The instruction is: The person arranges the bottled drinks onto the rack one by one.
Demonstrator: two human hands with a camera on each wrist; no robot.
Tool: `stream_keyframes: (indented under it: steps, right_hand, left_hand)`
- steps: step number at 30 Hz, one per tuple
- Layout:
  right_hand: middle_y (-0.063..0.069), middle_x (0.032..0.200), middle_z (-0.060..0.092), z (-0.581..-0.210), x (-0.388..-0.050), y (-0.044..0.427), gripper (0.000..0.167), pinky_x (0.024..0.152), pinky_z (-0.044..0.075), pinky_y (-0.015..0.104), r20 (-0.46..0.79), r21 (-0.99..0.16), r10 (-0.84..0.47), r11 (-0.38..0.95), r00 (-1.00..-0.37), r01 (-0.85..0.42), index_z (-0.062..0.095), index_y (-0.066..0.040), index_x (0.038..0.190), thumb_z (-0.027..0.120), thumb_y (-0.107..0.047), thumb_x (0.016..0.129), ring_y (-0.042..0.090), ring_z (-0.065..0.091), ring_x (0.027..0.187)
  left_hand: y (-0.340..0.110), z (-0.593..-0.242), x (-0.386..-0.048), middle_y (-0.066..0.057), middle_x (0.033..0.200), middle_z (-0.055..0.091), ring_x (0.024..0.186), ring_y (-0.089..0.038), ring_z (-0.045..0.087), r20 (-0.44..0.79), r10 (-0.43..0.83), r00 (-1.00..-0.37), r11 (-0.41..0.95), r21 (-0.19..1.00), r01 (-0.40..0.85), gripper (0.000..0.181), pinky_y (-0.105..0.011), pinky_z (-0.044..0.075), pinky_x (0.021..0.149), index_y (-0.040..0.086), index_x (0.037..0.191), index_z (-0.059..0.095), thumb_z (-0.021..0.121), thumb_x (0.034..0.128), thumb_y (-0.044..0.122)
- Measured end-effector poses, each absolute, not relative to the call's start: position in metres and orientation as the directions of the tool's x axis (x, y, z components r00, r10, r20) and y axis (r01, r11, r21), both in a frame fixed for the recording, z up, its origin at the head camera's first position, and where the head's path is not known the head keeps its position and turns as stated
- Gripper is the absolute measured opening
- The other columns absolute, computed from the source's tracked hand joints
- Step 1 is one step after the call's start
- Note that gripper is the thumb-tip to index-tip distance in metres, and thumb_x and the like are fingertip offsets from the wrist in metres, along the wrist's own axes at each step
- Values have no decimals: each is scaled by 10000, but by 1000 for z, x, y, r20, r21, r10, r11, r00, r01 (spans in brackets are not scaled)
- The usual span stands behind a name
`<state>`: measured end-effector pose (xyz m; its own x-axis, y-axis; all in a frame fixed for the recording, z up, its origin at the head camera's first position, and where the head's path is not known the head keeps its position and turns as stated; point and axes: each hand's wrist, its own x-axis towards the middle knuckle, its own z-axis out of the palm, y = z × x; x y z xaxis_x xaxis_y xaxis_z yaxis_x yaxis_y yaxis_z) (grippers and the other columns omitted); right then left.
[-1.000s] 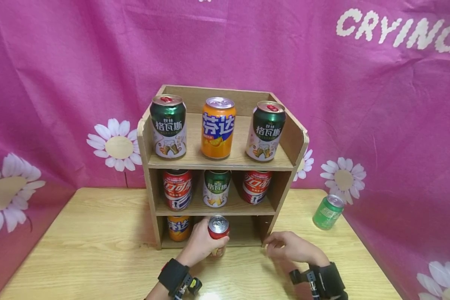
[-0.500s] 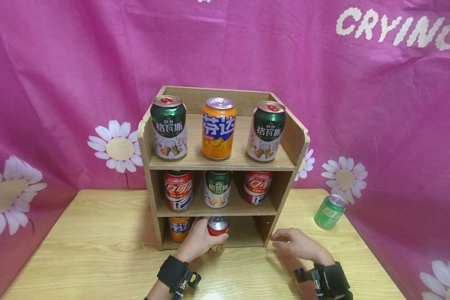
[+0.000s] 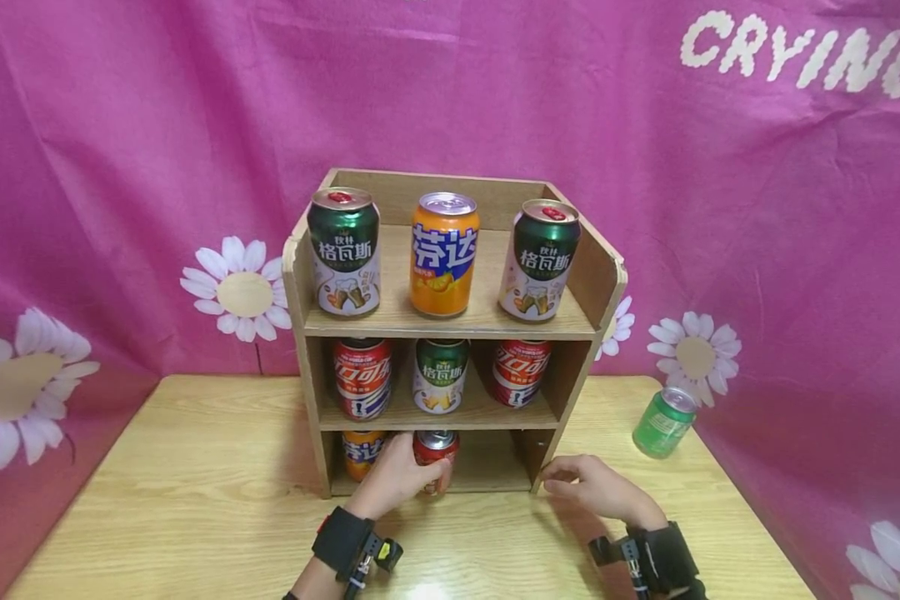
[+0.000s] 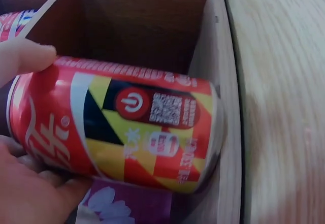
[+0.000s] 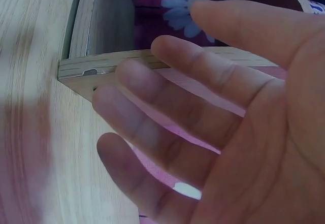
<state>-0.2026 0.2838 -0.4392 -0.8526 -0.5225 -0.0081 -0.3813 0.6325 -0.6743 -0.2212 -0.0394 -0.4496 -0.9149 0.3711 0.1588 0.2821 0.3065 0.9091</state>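
Note:
A red soda can [image 3: 436, 450] with a yellow-and-black patterned side stands at the middle of the bottom compartment of the wooden shelf [image 3: 450, 335]. My left hand [image 3: 399, 477] grips it, thumb on one side and fingers round the other. In the left wrist view the can [image 4: 117, 125] is close to the front edge of the compartment's board. To its left, an orange soda can [image 3: 361, 454] is partly hidden by my left hand. By the shelf's lower right corner is my right hand [image 3: 600, 490], holding nothing. The right wrist view shows its fingers [image 5: 167, 117] spread and loosely bent.
Two green-and-white cans [image 3: 344, 250] flank an orange can [image 3: 444, 254] on top. On the middle level, a green-and-white can [image 3: 440, 377] stands between two red cans [image 3: 521, 372]. A green can [image 3: 664, 423] stands on the table [image 3: 217, 467] at right. Pink flowered cloth [image 3: 120, 167] hangs behind.
My left hand has pushed the red soda can further back into the bottom compartment, its top now under the middle board. My right hand has shifted slightly right, away from the shelf corner.

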Motion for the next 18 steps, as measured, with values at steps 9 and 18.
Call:
stream_keyframes:
  steps: [9,18]
  right_hand:
    - [99,989,672,-439,-201,287,242,770,489,285,0,-668,-509,640,-861,-379,666,-20,1053,584,-221,944,117,609,893]
    - [104,1024,660,-438,-201,290,293,768,494,288,-41,-661,-488,668,-872,-342,655,-31,1074,583,-284,944,172,606,930]
  left_hand:
    - [-29,-455,-222,-50,1073,589,949,-180,595,214,322,-922,331,887,322,551,-355,488,793,75,1273,451,742,826,211]
    - [-27,-459,-227,4,902,594,791,-125,585,223,312,-924,308,896,320,364,-346,470,738,90,1133,504,712,856,201]
